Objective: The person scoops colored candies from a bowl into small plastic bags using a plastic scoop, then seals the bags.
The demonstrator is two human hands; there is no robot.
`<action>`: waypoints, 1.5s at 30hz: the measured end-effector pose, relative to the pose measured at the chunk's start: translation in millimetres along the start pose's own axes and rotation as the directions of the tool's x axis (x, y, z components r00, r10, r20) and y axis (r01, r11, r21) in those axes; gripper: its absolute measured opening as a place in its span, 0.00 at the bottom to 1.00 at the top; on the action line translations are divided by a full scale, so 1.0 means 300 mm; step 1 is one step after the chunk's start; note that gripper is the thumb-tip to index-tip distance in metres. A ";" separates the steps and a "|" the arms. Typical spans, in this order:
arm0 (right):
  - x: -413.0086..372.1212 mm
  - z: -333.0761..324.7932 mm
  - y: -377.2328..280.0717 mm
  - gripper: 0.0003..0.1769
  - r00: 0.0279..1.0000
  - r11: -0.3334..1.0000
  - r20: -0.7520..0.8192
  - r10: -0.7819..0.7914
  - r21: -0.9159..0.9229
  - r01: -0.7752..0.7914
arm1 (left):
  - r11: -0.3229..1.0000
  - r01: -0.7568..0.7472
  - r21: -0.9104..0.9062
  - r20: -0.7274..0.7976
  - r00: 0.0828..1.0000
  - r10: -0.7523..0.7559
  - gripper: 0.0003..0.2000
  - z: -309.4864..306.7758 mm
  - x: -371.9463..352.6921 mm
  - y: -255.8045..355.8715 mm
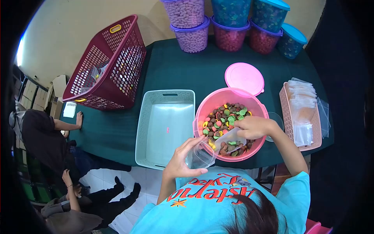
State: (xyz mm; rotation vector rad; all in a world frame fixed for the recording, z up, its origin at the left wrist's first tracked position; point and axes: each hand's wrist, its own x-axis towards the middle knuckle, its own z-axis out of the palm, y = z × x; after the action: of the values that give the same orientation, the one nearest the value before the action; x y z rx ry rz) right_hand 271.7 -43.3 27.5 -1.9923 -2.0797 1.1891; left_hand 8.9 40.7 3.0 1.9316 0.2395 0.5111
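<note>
A round pink tub [263,136] holds many small brown, green, red and yellow pieces [222,121]. My right hand [254,127] is inside its right part, closed on a whitish translucent scoop [228,139] that has brown and green pieces in or beside it. At the tub's lower left rim, my left hand [183,160] is wrapped round a clear plastic cup [201,155], which is tilted toward the scoop. A few yellow pieces show near the cup's mouth.
Left of the tub is a pale green tray [165,117]; behind it stands a maroon basket [103,66]. A pink lid [244,78] lies behind the tub, a basket of clear bags [304,113] right. Lidded tubs [230,37] line the back. Two people are at left.
</note>
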 end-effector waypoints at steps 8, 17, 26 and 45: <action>-0.049 -0.094 0.009 0.15 0.902 0.983 -0.391 -0.182 -0.068 0.169 | 0.991 -0.074 -0.111 -0.192 0.980 0.052 0.41 -0.015 0.003 0.038; -0.137 -0.178 0.010 0.15 0.809 0.980 -0.587 0.005 0.163 0.113 | 0.756 -0.573 -0.315 -0.797 0.593 0.117 0.52 0.113 0.166 0.101; -0.225 -0.303 -0.083 0.14 0.648 0.994 -0.755 0.102 0.104 -0.035 | 0.952 -0.238 0.191 -0.366 0.883 0.294 0.40 0.160 0.279 0.004; -0.159 -0.263 -0.369 0.04 0.728 0.510 -0.646 -0.231 -0.717 -0.475 | 0.967 -0.136 0.215 -0.347 0.915 0.206 0.39 0.163 0.271 -0.001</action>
State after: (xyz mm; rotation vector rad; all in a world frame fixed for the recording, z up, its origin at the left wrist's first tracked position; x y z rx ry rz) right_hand 227.0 -33.6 164.2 -2.3397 -2.2032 -0.8498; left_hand 103.4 32.4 5.8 2.0383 0.3694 1.0023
